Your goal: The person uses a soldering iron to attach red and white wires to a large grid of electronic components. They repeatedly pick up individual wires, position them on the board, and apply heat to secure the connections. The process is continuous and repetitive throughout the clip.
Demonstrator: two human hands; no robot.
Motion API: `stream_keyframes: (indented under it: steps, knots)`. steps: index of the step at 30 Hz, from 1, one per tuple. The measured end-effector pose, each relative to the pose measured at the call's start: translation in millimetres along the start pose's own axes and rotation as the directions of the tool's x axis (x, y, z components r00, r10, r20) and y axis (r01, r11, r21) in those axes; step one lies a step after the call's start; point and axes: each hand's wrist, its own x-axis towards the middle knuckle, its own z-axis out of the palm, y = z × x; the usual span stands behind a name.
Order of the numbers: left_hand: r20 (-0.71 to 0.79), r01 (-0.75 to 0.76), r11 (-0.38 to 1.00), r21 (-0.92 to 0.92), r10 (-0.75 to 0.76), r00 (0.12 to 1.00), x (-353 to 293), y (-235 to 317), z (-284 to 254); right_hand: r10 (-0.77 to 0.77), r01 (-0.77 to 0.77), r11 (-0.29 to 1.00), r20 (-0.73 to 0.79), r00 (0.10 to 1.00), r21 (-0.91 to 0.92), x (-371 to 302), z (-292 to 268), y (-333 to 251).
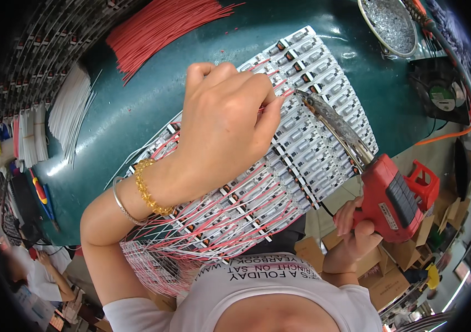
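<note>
My left hand [227, 113] is over the panel of small circuit boards [307, 66], with thumb and forefinger pinched on a thin red wire [287, 93]. The end of this wire sticks out from the fingertips toward the boards. My right hand [354, 229] grips a red soldering gun [387, 202] from below. Its dark, crusted tip comes down close to the wire end; whether they touch I cannot tell. Many red and white wires [230, 213] run from the nearer rows of boards and hang over the table's near edge.
Bundles of red wires [163, 30] and white wires [69, 113] lie on the green table [130, 116]. A round dish of silvery bits [388, 25] and a black fan [440, 91] stand at the right. Cutters [43, 196] rest at the left. Cardboard boxes [384, 279] sit below; another person [44, 276] works at lower left.
</note>
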Motion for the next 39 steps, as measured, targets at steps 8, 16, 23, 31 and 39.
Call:
stream_keyframes:
  steps: [8, 16, 23, 31, 39]
  knots:
    - [0.001, -0.006, 1.0, 0.003, 0.006, 1.0, 0.1, -0.9, -0.4, -0.044, 0.042, 0.998, -0.063, 0.997, -0.041, -2.0, 8.8, -7.3]
    - [-0.008, -0.018, 1.0, 0.006, 0.018, 1.0, -0.5, -1.3, -0.1, -0.057, 0.056, 0.998, 0.03, 0.998, 0.033, 0.3, -0.8, -2.8]
    - [-0.067, -0.032, 0.999, -0.028, 0.03, 0.997, -0.3, 0.6, 0.6, -0.059, 0.058, 0.996, 0.018, 0.998, 0.066, -3.6, -7.1, -1.8]
    - [-0.029, -0.102, 0.995, -0.017, 0.101, 0.994, -3.2, 6.2, 8.9, -0.027, 0.024, 0.998, 0.051, 0.998, 0.06, -6.1, -12.3, 2.9]
    - [0.007, -0.144, 0.99, -0.01, 0.144, 0.99, 0.9, 5.0, 7.5, -0.041, 0.041, 0.998, 0.0, 0.999, 0.037, -9.3, -8.3, 7.5]
